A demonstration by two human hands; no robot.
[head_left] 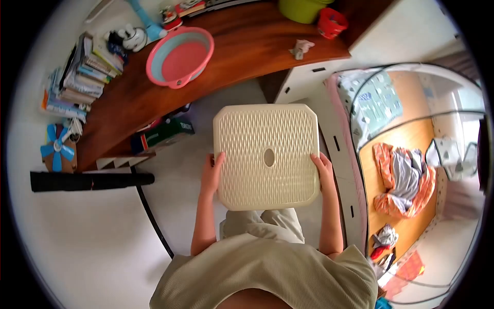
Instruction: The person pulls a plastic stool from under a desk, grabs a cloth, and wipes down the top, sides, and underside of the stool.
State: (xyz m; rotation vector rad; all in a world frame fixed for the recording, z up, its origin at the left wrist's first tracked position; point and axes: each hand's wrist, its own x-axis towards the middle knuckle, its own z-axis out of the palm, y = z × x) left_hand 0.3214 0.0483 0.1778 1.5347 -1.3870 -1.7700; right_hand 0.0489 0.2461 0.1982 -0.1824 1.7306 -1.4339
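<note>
A cream plastic stool [267,185] with a woven-pattern top and a small oval hole is held up in front of my body, its top facing me. My left hand [212,172] grips its left edge, the thumb lying on the rim. On the opposite edge, my right hand [323,171] holds it the same way. The fingers of both hands curl behind the rim and are partly hidden. The stool's legs are out of sight beneath the top.
A brown desk [236,44] bears a pink basin [186,55], books [85,77] and a red cup [332,23]. A dark green box [167,135] lies below it. On the right stands a netted bed with an orange-and-grey cloth [406,180]. White drawers [342,170] line its side.
</note>
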